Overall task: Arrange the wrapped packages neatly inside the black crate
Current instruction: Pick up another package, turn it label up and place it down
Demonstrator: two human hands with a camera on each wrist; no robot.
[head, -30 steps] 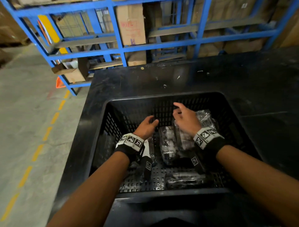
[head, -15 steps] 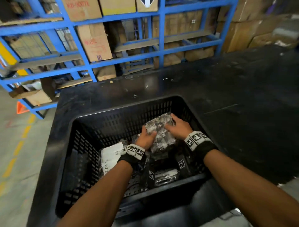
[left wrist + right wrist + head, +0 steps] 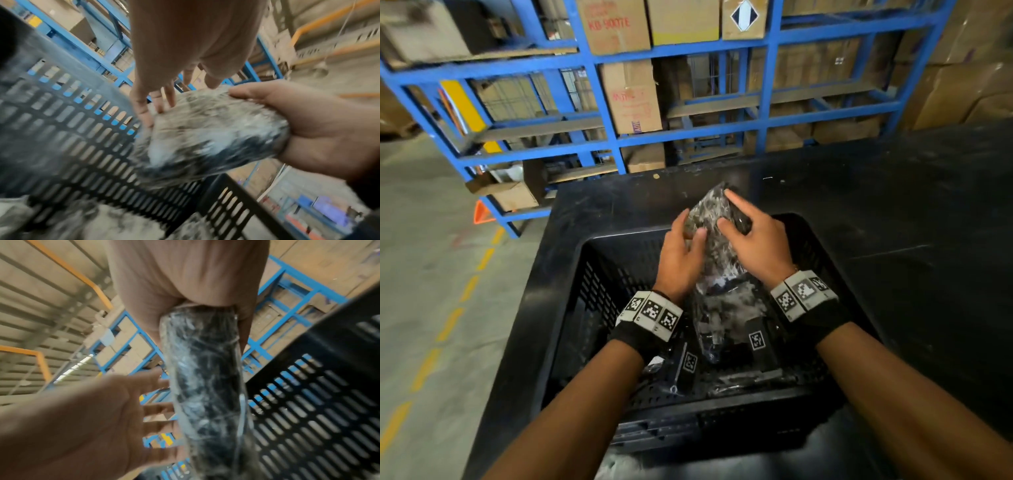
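Observation:
A clear-wrapped package (image 3: 710, 214) of dark parts is held up on end over the far rim of the black slotted crate (image 3: 626, 234). My right hand (image 3: 726, 209) grips its right side, thumb on the front. My left hand (image 3: 690, 226) lies against its left edge with straight fingers. In the right wrist view the right hand (image 3: 197, 308) clamps the package (image 3: 205, 386) from above, with the left palm flat beside it. Seen from the left wrist, the left fingers (image 3: 144, 112) touch the package (image 3: 205, 138). More wrapped packages (image 3: 726, 318) lie on the crate floor under my wrists.
The crate stands on a black table (image 3: 893, 222) that stretches to the right. Behind it is a blue steel rack (image 3: 688, 133) stacked with cardboard boxes. To the left lies concrete floor with a yellow dashed line (image 3: 448, 325) and an orange triangle (image 3: 482, 214).
One second ago both hands were down among the packages, holding nothing. They closed on one package and have raised it from the crate floor to above the far rim.

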